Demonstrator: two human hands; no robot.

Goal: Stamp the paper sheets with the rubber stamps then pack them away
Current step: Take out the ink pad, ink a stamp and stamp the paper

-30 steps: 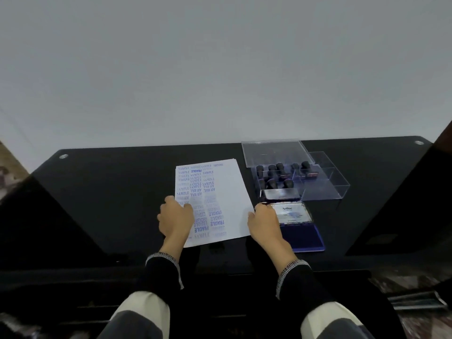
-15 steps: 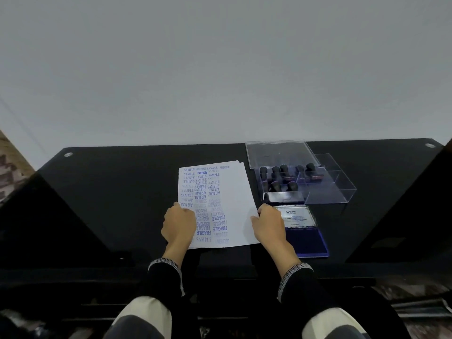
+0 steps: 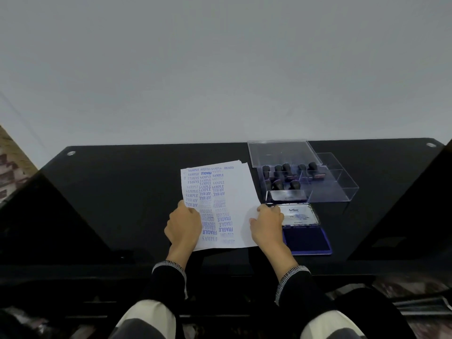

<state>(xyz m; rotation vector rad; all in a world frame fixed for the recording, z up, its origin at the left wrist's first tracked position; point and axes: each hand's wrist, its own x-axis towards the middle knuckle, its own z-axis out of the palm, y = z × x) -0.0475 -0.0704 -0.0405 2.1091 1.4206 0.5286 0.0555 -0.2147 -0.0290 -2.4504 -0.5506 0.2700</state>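
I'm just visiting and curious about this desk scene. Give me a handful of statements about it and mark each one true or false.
1. Both hands rest on the paper sheets. True: the left hand is at the left edge and the right hand at the right edge.
2. The top sheet is blank. False: it carries blue imprints such as SAMPLE, FRAGILE and AIR MAIL.
3. The ink pad is closed. False: its lid is open and the dark blue pad shows.
4. The rubber stamps stand in a clear plastic box. True.
5. One hand holds a stamp. False: neither does; all visible stamps are in the box.
6. The ink pad lies to the right of the sheets. True.
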